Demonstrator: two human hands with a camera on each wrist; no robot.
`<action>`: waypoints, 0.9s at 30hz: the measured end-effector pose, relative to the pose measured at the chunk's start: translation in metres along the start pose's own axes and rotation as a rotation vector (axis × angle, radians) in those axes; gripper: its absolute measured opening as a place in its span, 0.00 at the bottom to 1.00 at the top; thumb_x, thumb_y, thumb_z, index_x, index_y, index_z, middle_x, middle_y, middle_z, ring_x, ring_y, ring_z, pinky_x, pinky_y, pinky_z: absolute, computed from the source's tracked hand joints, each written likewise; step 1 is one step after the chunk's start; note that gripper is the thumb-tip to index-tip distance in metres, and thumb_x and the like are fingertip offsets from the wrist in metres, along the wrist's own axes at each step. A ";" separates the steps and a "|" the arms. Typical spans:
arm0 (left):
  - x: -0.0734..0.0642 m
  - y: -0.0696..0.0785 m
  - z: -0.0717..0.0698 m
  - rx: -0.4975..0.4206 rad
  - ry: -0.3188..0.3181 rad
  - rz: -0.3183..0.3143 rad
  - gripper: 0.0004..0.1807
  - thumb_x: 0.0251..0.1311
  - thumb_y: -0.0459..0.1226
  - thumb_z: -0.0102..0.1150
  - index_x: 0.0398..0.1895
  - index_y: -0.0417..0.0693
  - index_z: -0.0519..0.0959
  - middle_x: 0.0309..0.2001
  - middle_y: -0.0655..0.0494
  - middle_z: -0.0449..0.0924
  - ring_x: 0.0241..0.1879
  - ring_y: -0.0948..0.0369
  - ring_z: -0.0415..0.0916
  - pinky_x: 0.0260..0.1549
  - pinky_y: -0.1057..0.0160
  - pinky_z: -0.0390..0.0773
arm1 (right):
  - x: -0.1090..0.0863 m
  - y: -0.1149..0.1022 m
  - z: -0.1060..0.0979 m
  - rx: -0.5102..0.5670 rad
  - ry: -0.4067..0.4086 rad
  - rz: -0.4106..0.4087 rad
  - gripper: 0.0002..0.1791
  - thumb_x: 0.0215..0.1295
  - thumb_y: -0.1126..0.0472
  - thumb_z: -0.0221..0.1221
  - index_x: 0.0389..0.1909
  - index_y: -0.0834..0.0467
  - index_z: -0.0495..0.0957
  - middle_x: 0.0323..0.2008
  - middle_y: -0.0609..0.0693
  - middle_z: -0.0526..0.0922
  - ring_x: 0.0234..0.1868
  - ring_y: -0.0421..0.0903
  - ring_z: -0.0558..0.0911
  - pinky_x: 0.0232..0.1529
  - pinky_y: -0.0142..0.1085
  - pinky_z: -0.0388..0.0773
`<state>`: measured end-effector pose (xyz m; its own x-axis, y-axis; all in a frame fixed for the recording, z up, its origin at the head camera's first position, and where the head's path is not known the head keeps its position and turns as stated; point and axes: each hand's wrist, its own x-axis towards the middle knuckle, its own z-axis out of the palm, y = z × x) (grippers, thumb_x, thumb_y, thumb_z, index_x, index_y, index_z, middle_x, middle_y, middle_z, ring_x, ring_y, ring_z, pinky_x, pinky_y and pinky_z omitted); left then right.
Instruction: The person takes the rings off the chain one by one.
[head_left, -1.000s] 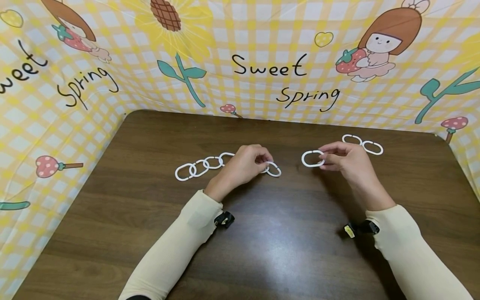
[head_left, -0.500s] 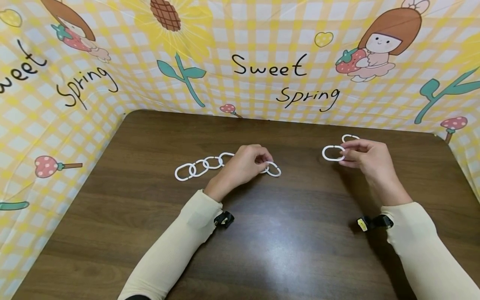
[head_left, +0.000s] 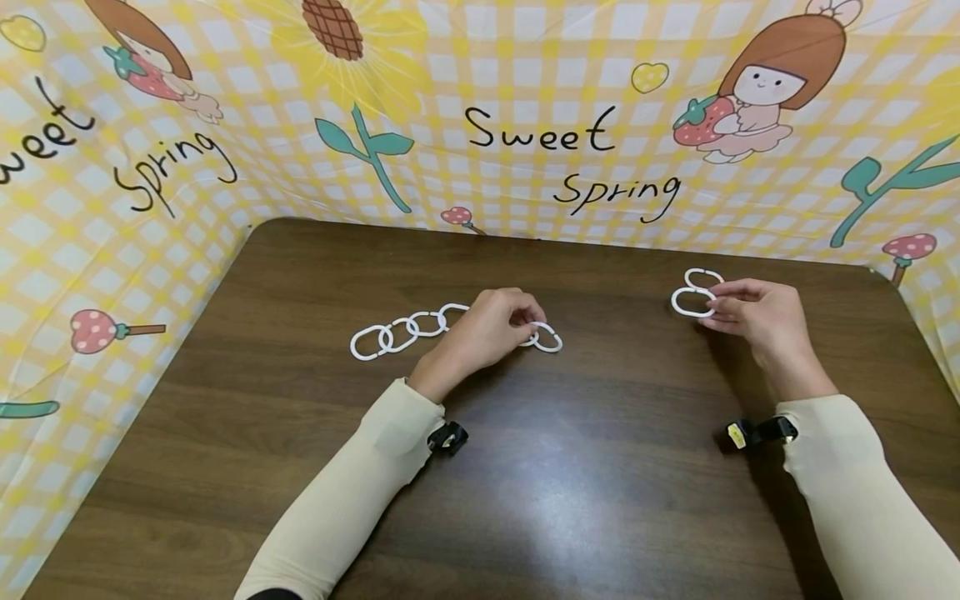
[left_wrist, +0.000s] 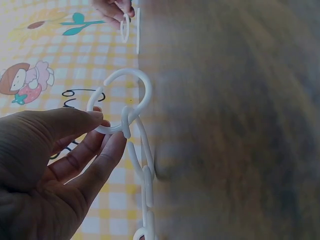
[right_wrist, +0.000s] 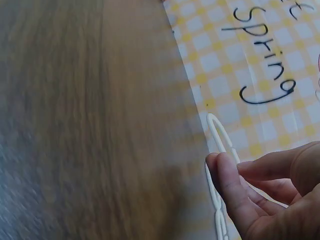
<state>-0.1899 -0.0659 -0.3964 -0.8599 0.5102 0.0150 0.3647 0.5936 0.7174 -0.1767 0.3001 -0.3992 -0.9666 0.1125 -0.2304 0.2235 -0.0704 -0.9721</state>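
Note:
A chain of several white plastic links (head_left: 427,336) lies across the table left of centre. My left hand (head_left: 498,329) pinches one link (left_wrist: 147,92) between thumb and fingers near the chain's right end; in the left wrist view a small gap shows in that link, and others hang from it. Part of the chain is hidden under this hand in the head view. At the right, my right hand (head_left: 768,329) pinches a single white link (right_wrist: 216,131) by its right end. This link overlaps a loose link (head_left: 703,270) behind it in the head view.
The brown wooden table (head_left: 570,467) is bordered at the back and left by a yellow checked cloth (head_left: 420,167) with printed drawings. Dark wrist devices (head_left: 448,438) sit on both sleeves.
My right hand has moved right and slightly back with its link, toward the loose links, and now hides one of them. The left hand and the chain stay in place.

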 end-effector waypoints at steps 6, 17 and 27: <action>-0.001 0.000 0.000 -0.002 0.000 -0.004 0.05 0.69 0.30 0.64 0.41 0.43 0.88 0.37 0.55 0.85 0.39 0.61 0.80 0.41 0.66 0.79 | 0.004 0.004 -0.006 -0.047 0.049 0.017 0.19 0.71 0.79 0.55 0.30 0.56 0.86 0.31 0.41 0.85 0.30 0.36 0.87 0.34 0.30 0.87; 0.000 0.000 -0.001 -0.002 -0.005 0.001 0.05 0.70 0.31 0.64 0.41 0.43 0.88 0.38 0.55 0.85 0.39 0.61 0.80 0.41 0.66 0.79 | 0.009 0.007 -0.007 -0.261 0.133 0.010 0.14 0.70 0.79 0.55 0.35 0.58 0.82 0.31 0.37 0.81 0.27 0.33 0.85 0.35 0.29 0.87; 0.000 0.001 0.000 0.004 -0.004 -0.008 0.05 0.70 0.31 0.64 0.41 0.43 0.88 0.37 0.55 0.85 0.39 0.61 0.80 0.41 0.66 0.79 | 0.012 0.008 -0.005 -0.384 0.179 0.032 0.08 0.73 0.75 0.55 0.45 0.63 0.80 0.37 0.40 0.79 0.27 0.31 0.85 0.37 0.30 0.87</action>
<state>-0.1900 -0.0652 -0.3961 -0.8612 0.5082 0.0066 0.3597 0.6003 0.7144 -0.1858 0.3063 -0.4100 -0.9289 0.2890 -0.2317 0.3165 0.2940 -0.9019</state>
